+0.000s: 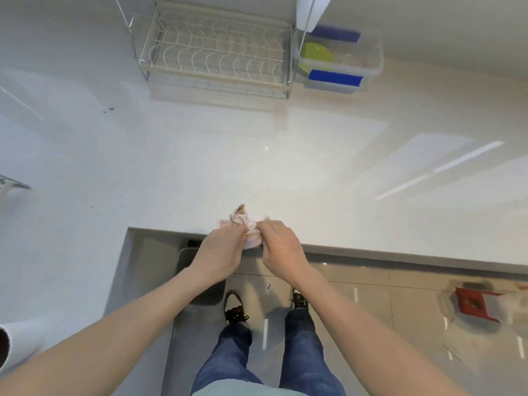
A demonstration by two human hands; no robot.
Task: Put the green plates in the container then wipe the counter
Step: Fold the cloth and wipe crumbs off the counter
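Plates [315,54] sit in the container [371,57], far right beside the rack [214,55]; I read that step as done. Cloth [247,225] is at the near table [257,155] edge, bunched between both hands. Left hand [221,251] and right hand [281,245] each have their grip closed on it. Soft, light, limp; possibly damp, too blurred to tell. I would flatten it under one palm to wipe, not pinch a corner.
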